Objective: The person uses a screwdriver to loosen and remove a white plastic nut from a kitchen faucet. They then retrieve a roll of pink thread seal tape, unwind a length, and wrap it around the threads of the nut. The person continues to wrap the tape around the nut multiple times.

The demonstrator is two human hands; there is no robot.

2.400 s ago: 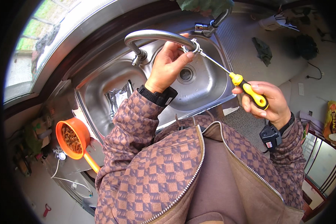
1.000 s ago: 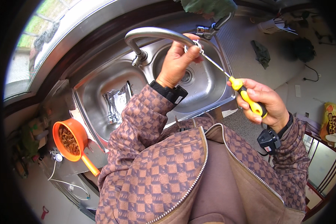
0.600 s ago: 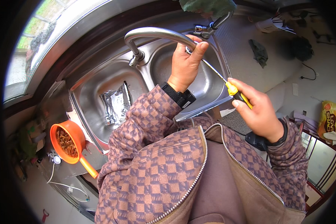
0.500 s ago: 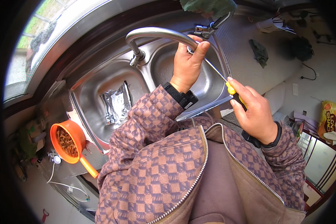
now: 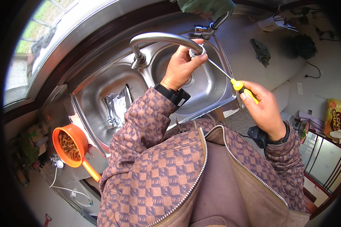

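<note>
A curved steel faucet [image 5: 161, 37] arches over the double-basin sink [image 5: 160, 81], its outlet end above the right basin. My left hand [image 5: 182, 67] is closed round that end, where a pale ring-shaped fitting [image 5: 197, 52] shows between thumb and fingers. In my right hand [image 5: 264, 110] is a screwdriver [image 5: 240, 86] with a yellow and black handle. Its thin metal shaft slants up and left, and the tip meets the fitting's edge; whether it sits inside cannot be made out.
In the left basin lies a crumpled silver packet [image 5: 117, 106]. An orange long-handled scoop [image 5: 83, 142] with brown dried pieces stands left of the sink. A second tap [image 5: 206, 30] with a green cloth [image 5: 206, 6] is behind. A dark rag [image 5: 260, 52] lies on the right counter.
My left hand has shifted a little left and down, baring the outlet fitting. My right hand has moved slightly right and down, and more of the screwdriver handle shows.
</note>
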